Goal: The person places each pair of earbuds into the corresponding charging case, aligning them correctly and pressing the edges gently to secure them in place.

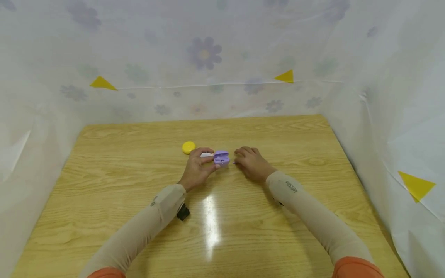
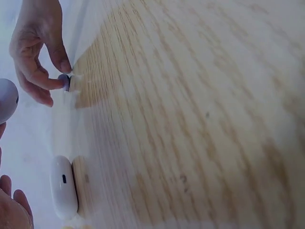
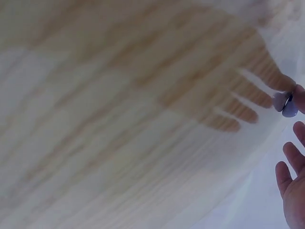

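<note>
My left hand [image 1: 195, 170] grips a small purple earbud case [image 1: 221, 158] between fingers and thumb, its lid raised and dark spots showing inside. To the right of it, my right hand [image 1: 253, 165] pinches a small purple earbud [image 2: 66, 82] low over the tabletop, apart from the case. That earbud [image 3: 289, 109] shows at the right edge of the right wrist view, close to its reflection; whether it touches the table I cannot tell. A white earbud case [image 2: 63, 187], lid down, lies on the table beyond my left fingers, which partly cover it in the head view.
Left of the white case sits a round yellow case [image 1: 189, 147]. The wooden table [image 1: 295, 216] is glossy and bears a bright glare streak. White flowered sheeting [image 1: 174, 58] with yellow triangles [image 1: 101, 83] walls the back and sides.
</note>
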A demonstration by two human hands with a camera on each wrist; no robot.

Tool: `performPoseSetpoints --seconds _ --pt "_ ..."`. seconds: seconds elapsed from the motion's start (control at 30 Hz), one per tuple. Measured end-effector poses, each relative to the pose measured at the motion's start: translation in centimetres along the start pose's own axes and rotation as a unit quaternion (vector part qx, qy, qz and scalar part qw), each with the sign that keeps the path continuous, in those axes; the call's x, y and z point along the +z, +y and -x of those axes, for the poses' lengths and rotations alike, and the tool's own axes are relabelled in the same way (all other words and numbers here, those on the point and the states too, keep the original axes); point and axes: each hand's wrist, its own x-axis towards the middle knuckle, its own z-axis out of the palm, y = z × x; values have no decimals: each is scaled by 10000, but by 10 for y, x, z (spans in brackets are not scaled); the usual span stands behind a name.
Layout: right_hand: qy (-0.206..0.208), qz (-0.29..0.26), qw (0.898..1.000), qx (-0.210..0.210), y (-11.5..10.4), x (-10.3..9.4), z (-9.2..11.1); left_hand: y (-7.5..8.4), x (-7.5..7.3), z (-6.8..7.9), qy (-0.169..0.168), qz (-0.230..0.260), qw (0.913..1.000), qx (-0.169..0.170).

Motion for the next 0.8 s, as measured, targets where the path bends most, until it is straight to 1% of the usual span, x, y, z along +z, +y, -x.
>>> performPoseSetpoints --seconds 0.2,0.37,0.6,0.8 --pt "-55 -60 9999 80 2 -3 1 0 0 -1 25 24 10000 79" --pt "-141 11 9999 84 5 -2 2 -1 0 -2 13 52 10000 49" --pt "6 118 9999 -3 8 1 2 -2 -1 -2 1 53 10000 27" --pt "-24 113 9999 59 7 0 3 -1 0 -3 -8 101 9999 12"
